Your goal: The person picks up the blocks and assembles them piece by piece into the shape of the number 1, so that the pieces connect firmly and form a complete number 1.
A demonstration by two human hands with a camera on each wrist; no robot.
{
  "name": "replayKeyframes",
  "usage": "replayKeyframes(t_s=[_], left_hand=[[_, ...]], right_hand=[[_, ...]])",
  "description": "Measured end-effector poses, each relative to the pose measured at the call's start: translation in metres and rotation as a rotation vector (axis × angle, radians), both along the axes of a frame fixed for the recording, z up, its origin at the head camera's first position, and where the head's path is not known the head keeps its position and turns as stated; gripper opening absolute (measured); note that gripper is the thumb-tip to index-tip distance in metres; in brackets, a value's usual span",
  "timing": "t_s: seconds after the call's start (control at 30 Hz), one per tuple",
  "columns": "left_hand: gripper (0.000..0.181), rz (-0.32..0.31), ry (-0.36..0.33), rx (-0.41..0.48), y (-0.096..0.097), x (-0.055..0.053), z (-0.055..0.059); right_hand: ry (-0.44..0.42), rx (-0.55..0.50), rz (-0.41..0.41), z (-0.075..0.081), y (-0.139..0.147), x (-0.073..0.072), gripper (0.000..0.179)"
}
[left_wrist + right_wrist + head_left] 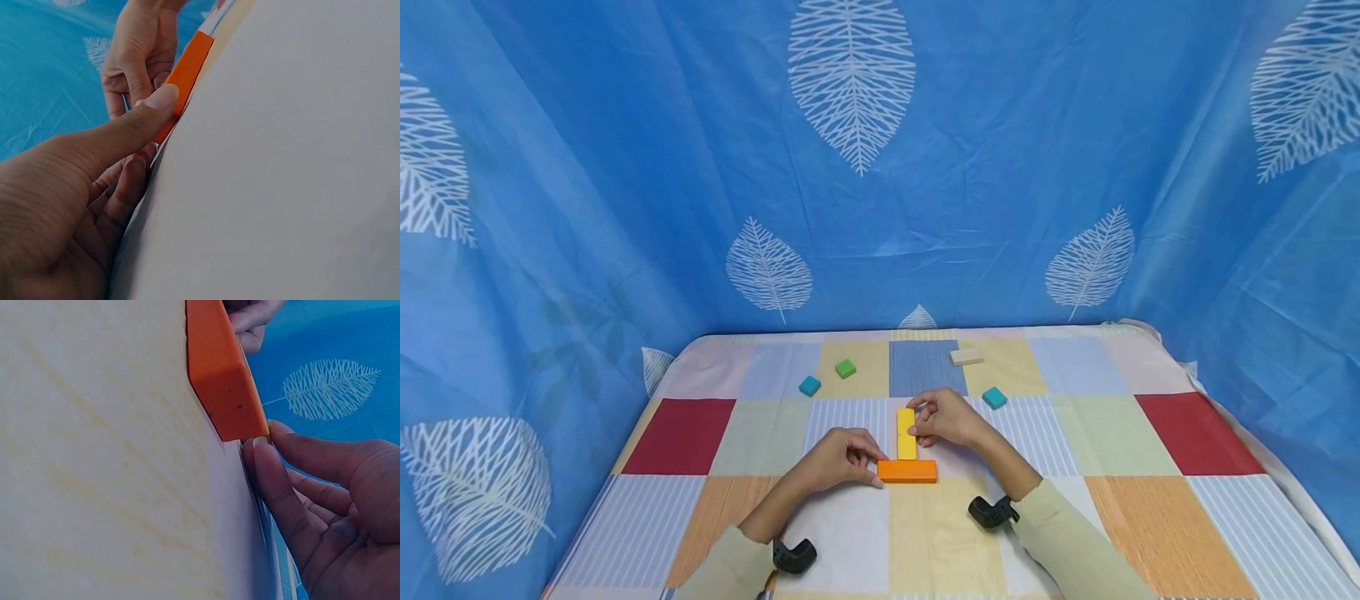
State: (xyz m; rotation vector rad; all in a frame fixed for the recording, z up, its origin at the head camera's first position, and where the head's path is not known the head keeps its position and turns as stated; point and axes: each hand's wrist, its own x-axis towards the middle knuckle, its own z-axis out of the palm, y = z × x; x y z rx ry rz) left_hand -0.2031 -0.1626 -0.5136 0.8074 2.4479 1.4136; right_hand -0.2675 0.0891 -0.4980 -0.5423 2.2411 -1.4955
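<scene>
An orange block (907,472) lies crosswise on the patchwork cloth. A yellow block (906,435) runs away from its back side, the near end right at the orange one, forming a T shape. My left hand (842,458) pinches the orange block's left end, thumb in front and fingers behind; in the left wrist view the thumb (164,99) presses on the orange face. With thumb and index finger, my right hand (946,418) holds the yellow block near its far end. The orange block mostly hides the yellow one in the right wrist view.
Farther back lie a blue block (809,386), a green block (846,368), a cream block (966,357) and a teal block (995,397). A blue curtain (970,167) with white leaves hangs behind and beside the table.
</scene>
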Motion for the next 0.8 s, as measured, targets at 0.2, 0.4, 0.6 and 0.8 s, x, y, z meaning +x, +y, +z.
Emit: replayKeyframes(t_s=[0.2, 0.4, 0.6, 0.8], left_hand=[[0.029, 0.005, 0.016, 0.000, -0.0023, -0.0055, -0.0115], [0.029, 0.005, 0.020, -0.002, -0.0028, -0.0075, -0.0142], [0.029, -0.003, 0.010, -0.005, -0.0038, -0.0063, -0.0108], [0.033, -0.035, -0.023, 0.029, -0.0055, -0.0072, -0.0099]], right_hand=[[0.000, 0.014, -0.003, -0.0017, 0.0000, 0.0003, 0.038], [-0.009, 0.028, -0.018, -0.0002, -0.0008, 0.0010, 0.039], [-0.018, 0.021, -0.014, -0.0003, -0.0011, 0.0007, 0.039], [0.005, 0.010, -0.002, -0.0005, 0.0004, 0.0010, 0.042]])
